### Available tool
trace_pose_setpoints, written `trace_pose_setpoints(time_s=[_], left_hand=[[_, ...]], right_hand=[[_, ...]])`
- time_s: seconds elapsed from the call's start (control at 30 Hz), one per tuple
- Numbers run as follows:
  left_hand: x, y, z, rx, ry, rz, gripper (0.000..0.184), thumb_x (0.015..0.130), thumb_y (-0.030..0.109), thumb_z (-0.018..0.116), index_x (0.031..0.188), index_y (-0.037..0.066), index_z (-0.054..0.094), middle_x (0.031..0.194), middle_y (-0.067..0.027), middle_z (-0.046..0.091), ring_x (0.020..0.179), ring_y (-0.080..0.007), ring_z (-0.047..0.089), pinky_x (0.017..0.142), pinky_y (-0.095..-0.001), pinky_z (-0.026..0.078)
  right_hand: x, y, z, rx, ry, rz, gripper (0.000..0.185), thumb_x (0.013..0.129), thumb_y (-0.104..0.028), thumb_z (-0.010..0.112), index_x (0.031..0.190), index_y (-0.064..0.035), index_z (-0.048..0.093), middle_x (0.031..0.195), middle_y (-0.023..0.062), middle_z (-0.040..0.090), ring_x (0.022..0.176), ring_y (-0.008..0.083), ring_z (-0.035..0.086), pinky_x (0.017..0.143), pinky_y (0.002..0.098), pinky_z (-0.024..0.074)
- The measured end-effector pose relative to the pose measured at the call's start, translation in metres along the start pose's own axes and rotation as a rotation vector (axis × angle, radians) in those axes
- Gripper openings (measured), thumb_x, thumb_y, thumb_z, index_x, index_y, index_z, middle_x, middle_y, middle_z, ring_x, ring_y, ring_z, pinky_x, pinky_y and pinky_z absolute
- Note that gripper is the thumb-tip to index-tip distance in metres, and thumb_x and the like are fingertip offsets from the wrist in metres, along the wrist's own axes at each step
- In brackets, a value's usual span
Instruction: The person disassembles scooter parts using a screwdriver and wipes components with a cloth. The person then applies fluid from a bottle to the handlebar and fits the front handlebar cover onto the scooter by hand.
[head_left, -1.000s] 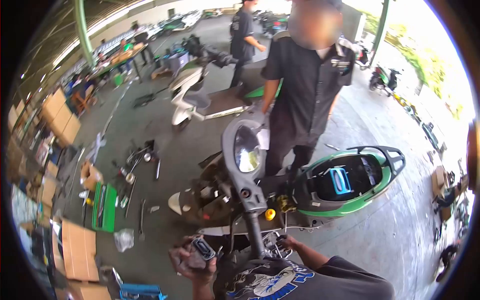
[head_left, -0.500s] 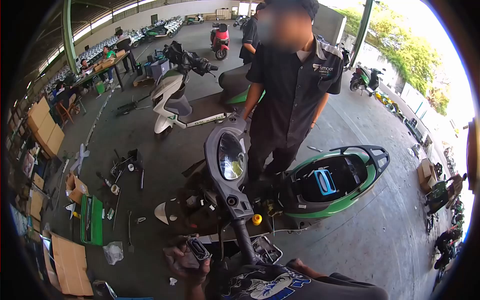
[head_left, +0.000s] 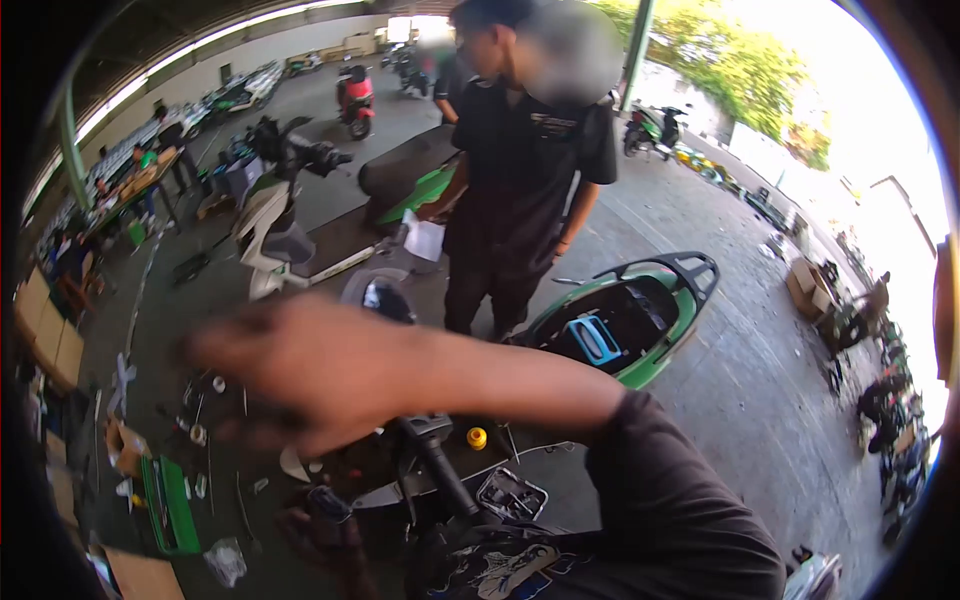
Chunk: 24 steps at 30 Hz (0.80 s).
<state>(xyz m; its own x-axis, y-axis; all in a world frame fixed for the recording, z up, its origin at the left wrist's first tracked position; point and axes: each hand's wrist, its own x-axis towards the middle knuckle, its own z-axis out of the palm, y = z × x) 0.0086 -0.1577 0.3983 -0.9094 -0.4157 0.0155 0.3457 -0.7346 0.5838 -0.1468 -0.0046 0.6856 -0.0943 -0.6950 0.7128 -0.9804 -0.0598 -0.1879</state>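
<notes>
Stretching the right hand (head_left: pixel 295 370) left, too blurred to tell open from closed, while clamping the left hand (head_left: pixel 318 538) around a dark part (head_left: pixel 330 504), probably steadying it.

Daylight glares at right; edges bow darkly; right hand (head_left: pixel 300 372) blurs.

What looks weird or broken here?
The green scooter looks odd: no seat covers its storage compartment, so a blue object shows inside. A crumpled plastic bag also lies on the floor beside the green toolbox, like litter.
</notes>
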Motion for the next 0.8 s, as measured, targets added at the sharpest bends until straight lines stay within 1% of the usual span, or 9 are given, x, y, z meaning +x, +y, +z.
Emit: trace_pose_setpoints(time_s=[0.03,0.1,0.13,0.23,0.5,0.57,0.67,0.7,0.8], left_hand=[[0.006,-0.004,0.011,0.098,0.011,0.046,0.056,0.078,0.031,0.077,0.107,0.005,0.037,0.117,-0.0177,0.051,0.112,-0.0309,0.056,0.1,-0.0427,0.046],[0.009,0.005,0.026,0.861,-0.218,0.771,0.056,0.082,0.03,0.072,0.117,0.001,0.039,0.116,-0.0172,0.053,0.11,-0.0318,0.056,0.097,-0.0412,0.047],[0.016,0.01,0.018,0.885,-0.267,0.762,0.056,0.082,0.03,0.072,0.117,0.001,0.039,0.116,-0.0172,0.053,0.11,-0.0318,0.056,0.097,-0.0412,0.047],[0.026,0.006,-0.008,0.689,-0.142,0.79,0.051,0.082,0.028,0.07,0.118,-0.001,0.047,0.117,-0.015,0.053,0.11,-0.0302,0.056,0.097,-0.0439,0.046],[0.024,0.006,0.001,0.847,-0.04,0.533,0.047,0.08,0.024,0.069,0.116,-0.002,0.052,0.119,-0.0135,0.052,0.111,-0.0286,0.055,0.099,-0.0457,0.043],[0.027,0.007,0.034,0.857,-0.053,0.49,0.046,0.08,0.023,0.069,0.115,-0.002,0.053,0.12,-0.0132,0.052,0.111,-0.0282,0.054,0.099,-0.0462,0.042],[0.034,0.001,0.013,0.868,-0.085,0.44,0.045,0.079,0.021,0.069,0.114,-0.003,0.055,0.121,-0.0126,0.052,0.112,-0.0276,0.054,0.1,-0.0468,0.041],[0.038,0.0,0.015,0.863,-0.105,0.426,0.046,0.078,0.02,0.069,0.115,-0.003,0.053,0.12,-0.0141,0.053,0.112,-0.0272,0.054,0.099,-0.0445,0.042],[0.046,-0.004,0.032,0.72,-0.235,0.421,0.051,0.076,0.016,0.07,0.117,-0.003,0.047,0.119,-0.0185,0.056,0.11,-0.0258,0.057,0.095,-0.0377,0.046]], right_hand=[[0.032,-0.021,0.008,-0.092,-0.106,-0.062,0.042,0.07,-0.023,0.068,0.099,0.0032,0.055,0.078,0.0199,0.061,0.073,0.0379,0.064,0.066,0.0454,0.0513],[0.087,-0.052,0.039,-0.135,-0.222,-0.311,0.032,0.069,-0.025,0.066,0.084,0.0032,0.068,0.065,0.0197,0.064,0.072,0.0366,0.067,0.065,0.0455,0.0528],[0.122,-0.072,0.061,-0.154,-0.18,-0.287,0.032,0.069,-0.025,0.066,0.084,0.0032,0.068,0.065,0.0197,0.064,0.072,0.0366,0.067,0.065,0.0455,0.0528],[0.161,-0.088,0.086,-0.189,-0.25,-0.304,0.03,0.071,-0.025,0.065,0.086,-0.0004,0.068,0.071,0.0173,0.065,0.076,0.0346,0.067,0.068,0.0455,0.0525],[0.158,-0.07,0.11,-0.217,-0.369,-0.293,0.025,0.075,-0.028,0.063,0.092,-0.0098,0.07,0.086,0.0108,0.068,0.088,0.0292,0.066,0.077,0.0454,0.0517],[0.143,-0.054,0.097,-0.254,-0.381,-0.252,0.024,0.076,-0.028,0.062,0.093,-0.0122,0.07,0.09,0.0092,0.069,0.091,0.0279,0.066,0.08,0.0454,0.0514],[0.093,-0.031,0.051,-0.286,-0.344,-0.102,0.024,0.078,-0.029,0.061,0.095,-0.0158,0.07,0.096,0.0068,0.07,0.096,0.0259,0.066,0.083,0.0454,0.0511],[0.069,-0.017,0.034,-0.26,-0.343,0.033,0.022,0.074,-0.026,0.064,0.091,-0.013,0.07,0.088,0.0085,0.07,0.088,0.0271,0.068,0.076,0.0436,0.0538],[-0.026,-0.001,-0.009,-0.224,0.003,0.201,0.03,0.073,-0.012,0.067,0.101,-0.003,0.063,0.091,0.0095,0.066,0.084,0.0213,0.064,0.076,0.0339,0.0501]])
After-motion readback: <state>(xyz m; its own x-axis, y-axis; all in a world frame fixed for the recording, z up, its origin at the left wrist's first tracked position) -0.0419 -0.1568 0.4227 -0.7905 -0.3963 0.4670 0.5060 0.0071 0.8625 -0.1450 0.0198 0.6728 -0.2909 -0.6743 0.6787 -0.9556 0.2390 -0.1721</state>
